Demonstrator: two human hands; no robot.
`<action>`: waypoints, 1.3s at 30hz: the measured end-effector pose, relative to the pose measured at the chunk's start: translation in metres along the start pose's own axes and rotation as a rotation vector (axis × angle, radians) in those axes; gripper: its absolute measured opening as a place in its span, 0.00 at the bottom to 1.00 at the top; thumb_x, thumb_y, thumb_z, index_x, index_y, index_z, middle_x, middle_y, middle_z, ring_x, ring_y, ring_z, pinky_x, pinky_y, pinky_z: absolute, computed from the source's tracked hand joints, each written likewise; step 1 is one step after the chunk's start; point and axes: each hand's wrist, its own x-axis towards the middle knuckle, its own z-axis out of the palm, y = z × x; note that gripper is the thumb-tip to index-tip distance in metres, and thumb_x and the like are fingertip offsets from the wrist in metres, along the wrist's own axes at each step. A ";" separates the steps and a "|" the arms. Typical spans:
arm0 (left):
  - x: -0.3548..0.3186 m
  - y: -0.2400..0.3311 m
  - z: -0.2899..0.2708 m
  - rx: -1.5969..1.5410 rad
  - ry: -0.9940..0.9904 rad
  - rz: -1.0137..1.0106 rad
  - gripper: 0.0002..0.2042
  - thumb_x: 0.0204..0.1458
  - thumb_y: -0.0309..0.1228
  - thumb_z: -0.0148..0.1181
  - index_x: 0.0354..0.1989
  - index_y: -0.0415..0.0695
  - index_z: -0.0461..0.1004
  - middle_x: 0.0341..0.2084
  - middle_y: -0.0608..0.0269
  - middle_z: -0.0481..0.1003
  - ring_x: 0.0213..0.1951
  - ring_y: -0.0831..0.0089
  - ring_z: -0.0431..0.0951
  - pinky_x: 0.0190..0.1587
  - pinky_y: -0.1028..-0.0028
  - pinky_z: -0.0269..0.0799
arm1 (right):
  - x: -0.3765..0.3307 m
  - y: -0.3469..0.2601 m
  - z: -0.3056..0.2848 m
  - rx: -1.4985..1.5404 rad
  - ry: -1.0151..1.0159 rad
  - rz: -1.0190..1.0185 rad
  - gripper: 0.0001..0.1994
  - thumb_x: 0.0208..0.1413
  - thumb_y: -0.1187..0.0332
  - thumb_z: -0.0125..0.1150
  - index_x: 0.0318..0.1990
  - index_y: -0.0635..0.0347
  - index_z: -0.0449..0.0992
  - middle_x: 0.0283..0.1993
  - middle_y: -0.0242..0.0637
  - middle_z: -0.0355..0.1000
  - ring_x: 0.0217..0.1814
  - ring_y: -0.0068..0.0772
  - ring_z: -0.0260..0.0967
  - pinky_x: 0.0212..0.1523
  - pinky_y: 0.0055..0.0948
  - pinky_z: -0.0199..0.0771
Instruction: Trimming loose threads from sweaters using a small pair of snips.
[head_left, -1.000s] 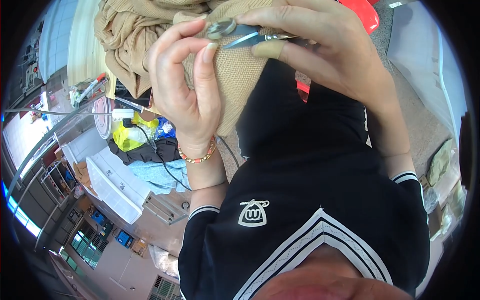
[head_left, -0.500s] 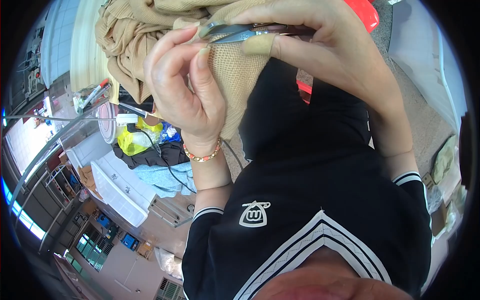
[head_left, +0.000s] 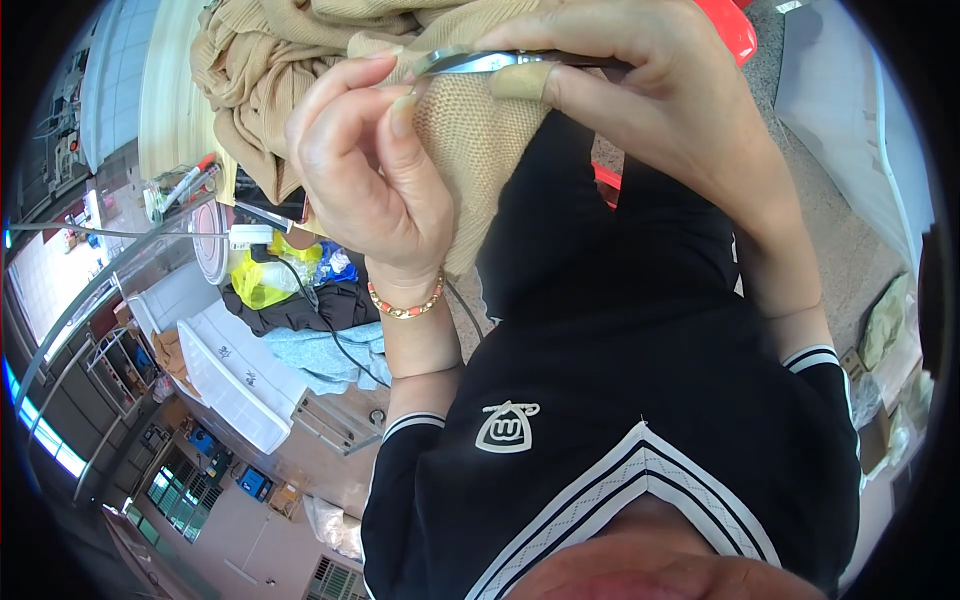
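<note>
Holding the tan knitted garment (head_left: 470, 130) close to the chest, the left hand (head_left: 365, 165) pinches a fold of it between thumb and curled fingers. Just above this fold, the right hand (head_left: 650, 100) grips small metal scissors (head_left: 480, 62); compared with a second ago, the blades now lie flatter and nearer to the pinched knit. Beyond the garment, a yellow plastic bag (head_left: 262, 280) sits among dark clothes.

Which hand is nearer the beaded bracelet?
Left. The beaded bracelet sits on the left hand's own wrist, just below it; the right hand, gripping small metal snips, is farther up and across.
</note>
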 end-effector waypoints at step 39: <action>-0.032 0.005 -0.062 -0.935 -0.106 -0.760 0.22 0.50 0.16 0.61 0.55 0.33 0.65 0.49 0.56 0.72 0.50 0.74 0.73 0.53 0.76 0.68 | -0.024 -0.005 -0.056 0.212 -0.196 0.914 0.08 0.53 0.77 0.65 0.40 0.68 0.75 0.34 0.30 0.74 0.35 0.16 0.70 0.38 0.14 0.67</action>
